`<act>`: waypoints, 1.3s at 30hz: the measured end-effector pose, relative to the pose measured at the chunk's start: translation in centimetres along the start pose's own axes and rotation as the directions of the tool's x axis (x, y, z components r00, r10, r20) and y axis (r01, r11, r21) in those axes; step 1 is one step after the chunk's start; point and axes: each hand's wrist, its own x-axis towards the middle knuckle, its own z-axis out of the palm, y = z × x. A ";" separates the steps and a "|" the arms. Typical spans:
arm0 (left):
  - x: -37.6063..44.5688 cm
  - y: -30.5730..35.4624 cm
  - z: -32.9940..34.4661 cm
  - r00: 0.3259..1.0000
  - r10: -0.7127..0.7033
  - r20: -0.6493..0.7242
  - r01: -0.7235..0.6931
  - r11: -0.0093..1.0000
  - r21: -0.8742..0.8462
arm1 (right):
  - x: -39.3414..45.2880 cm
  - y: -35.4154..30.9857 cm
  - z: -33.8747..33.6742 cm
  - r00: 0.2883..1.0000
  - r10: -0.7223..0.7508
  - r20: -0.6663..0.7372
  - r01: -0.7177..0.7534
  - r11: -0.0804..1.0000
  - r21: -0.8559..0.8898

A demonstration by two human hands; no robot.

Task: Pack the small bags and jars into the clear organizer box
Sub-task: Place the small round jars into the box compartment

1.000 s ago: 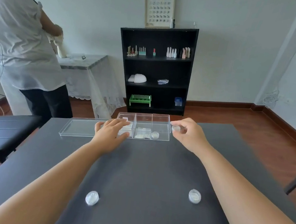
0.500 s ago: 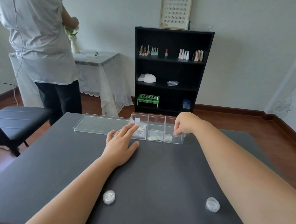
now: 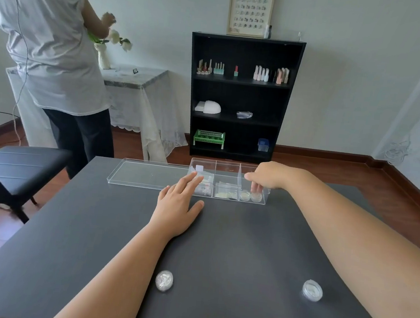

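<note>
- At the far edge of the dark table (image 3: 234,238), the clear organizer box (image 3: 228,182) lies with its long axis running left to right across my view, open side up, its loose lid (image 3: 148,177) lying flat just to its left.
- A second ago my right hand (image 3: 266,177) carried a small jar beside the box's right end; now that hand hangs over the rightmost compartment with fingertips dipped inside, and two jars (image 3: 250,196) sit there side by side. I judge the jar delivered, though I cannot tell whether my fingers have let go.
- My left hand (image 3: 178,202) has slid back from the box wall and lies flat on the table, fingers spread, holding nothing, fingertips near the leftmost compartment.
- Small bags (image 3: 223,192) fill the middle and left compartments.
- Two jars remain out, well apart: a near-left jar (image 3: 164,280) and a near-right jar (image 3: 312,290), both lying flat.
</note>
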 end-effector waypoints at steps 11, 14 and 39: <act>-3.5 0.1 -1.9 0.987 -0.126 -0.098 0.090 0.947 -0.310 | -9.3 3.8 1.6 0.957 -0.098 -0.271 0.159 0.964 0.212; -6.0 -0.4 -3.2 0.987 -0.151 -0.052 0.111 0.883 -0.456 | -13.0 6.2 4.0 0.970 -0.083 -0.230 0.168 0.909 0.381; -14.8 -0.4 -7.8 0.980 0.040 0.196 0.026 0.946 -0.322 | -19.8 8.7 14.1 0.887 0.054 -0.460 0.247 0.785 0.569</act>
